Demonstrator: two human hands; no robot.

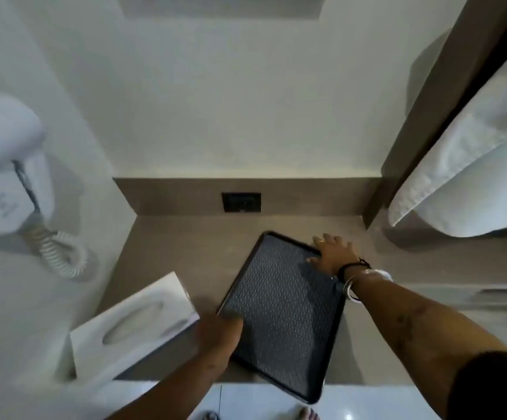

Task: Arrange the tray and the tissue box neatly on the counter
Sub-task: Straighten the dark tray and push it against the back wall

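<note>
A black rectangular tray (282,313) with a patterned bottom lies skewed on the grey-brown counter (179,253), its near corner jutting over the front edge. My right hand (332,253) grips the tray's far right corner, fingers spread over the rim. My left hand (219,334) holds the tray's left edge, thumb on the inside. A white tissue box (134,325) with an oval slot sits angled on the counter just left of my left hand, blurred.
A white wall-mounted hair dryer (0,147) with a coiled cord (61,256) hangs at the left. A dark socket plate (241,202) sits in the backsplash. White towels (473,165) hang at the right over a wooden panel. White floor shows below the counter edge.
</note>
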